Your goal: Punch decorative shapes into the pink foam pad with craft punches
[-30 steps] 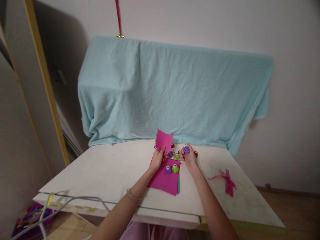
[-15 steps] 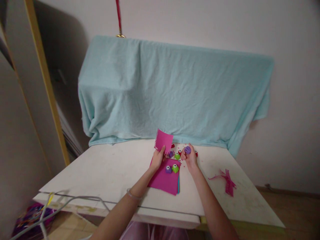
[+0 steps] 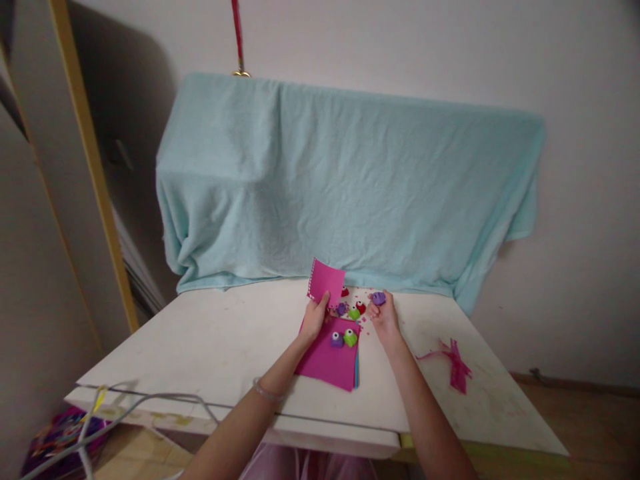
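My left hand (image 3: 315, 319) pinches a small pink sheet of paper (image 3: 327, 280) by its lower edge, tilted up above the table. A row of punched holes runs along the sheet's left side. In my right hand (image 3: 385, 319) is a purple craft punch (image 3: 379, 298), gripped by the fingers and apart from the paper. A purple punch (image 3: 337, 339) and a green punch (image 3: 351, 337) stand on a stack of coloured paper (image 3: 327, 369), pink on top. Between my hands lie another green punch (image 3: 354, 313), red punches (image 3: 361, 307) and a further purple one (image 3: 341, 309).
Small pink paper bits (image 3: 364, 320) are scattered around the punches on the white table (image 3: 200, 340). Pink paper scraps (image 3: 457, 367) lie to the right. A light-blue cloth (image 3: 350, 180) hangs behind the table. Grey tubing (image 3: 150, 395) crosses the front left edge.
My right hand has shifted slightly right with the purple craft punch, which has turned in the fingers. A red punch shows more fully now. The left hand and sheet have barely moved.
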### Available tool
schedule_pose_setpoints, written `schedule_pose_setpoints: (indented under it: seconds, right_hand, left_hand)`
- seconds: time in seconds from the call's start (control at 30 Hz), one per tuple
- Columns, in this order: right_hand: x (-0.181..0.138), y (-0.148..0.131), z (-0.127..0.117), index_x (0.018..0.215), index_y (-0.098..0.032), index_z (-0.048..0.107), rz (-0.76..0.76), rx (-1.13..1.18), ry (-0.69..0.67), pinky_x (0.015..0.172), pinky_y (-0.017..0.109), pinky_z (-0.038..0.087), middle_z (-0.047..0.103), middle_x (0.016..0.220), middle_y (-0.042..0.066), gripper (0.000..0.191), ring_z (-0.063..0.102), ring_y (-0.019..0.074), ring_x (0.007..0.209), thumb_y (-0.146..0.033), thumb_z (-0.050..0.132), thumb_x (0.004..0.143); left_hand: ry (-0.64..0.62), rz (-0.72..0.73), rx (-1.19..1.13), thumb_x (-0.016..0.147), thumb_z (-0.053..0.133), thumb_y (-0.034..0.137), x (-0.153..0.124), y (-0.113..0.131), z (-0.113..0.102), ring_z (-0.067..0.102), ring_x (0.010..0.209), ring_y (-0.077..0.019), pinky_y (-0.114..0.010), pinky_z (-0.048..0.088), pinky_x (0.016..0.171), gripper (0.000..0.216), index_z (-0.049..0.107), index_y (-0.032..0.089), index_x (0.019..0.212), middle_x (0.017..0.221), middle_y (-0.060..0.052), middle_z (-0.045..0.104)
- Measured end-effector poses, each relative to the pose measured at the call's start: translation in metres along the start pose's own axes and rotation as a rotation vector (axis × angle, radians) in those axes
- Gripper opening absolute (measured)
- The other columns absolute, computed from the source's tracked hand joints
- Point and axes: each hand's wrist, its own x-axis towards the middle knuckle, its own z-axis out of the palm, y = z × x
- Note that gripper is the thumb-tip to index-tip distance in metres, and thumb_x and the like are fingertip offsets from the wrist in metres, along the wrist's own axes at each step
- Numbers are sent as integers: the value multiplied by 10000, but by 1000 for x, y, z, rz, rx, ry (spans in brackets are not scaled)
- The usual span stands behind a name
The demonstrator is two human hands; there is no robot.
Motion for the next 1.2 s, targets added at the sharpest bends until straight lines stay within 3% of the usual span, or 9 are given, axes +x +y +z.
schedule_pose_setpoints:
  seconds: [0.13, 0.4, 1.2]
  right_hand:
    - [7, 3, -5, 689, -202, 553, 57, -6, 5, 324, 192, 240, 363, 366, -63, 401, 275, 77, 305, -513, 412, 897]
    - [11, 8, -9, 707, -186, 579, 19, -62, 89, 302, 185, 218, 429, 378, -45, 390, 297, 70, 294, -506, 446, 884]
    - [6, 9, -4, 747, -179, 598, 42, -54, 174, 286, 163, 272, 572, 493, -11, 289, 392, 63, 334, -455, 615, 833]
  left_hand:
    - [2, 4, 7, 829, 464, 685, 1, -2, 0, 430, 392, -122, -255, 315, 446, 586, 518, 175, 545, 433, -7, 495]
    - [21, -34, 17, 814, 477, 699, 3, -6, 0, 417, 386, -120, -255, 299, 436, 597, 526, 174, 533, 423, -7, 486]
    - [35, 26, 193, 849, 424, 689, -3, 10, 3, 406, 381, -113, -248, 288, 447, 651, 454, 190, 432, 371, 7, 412]
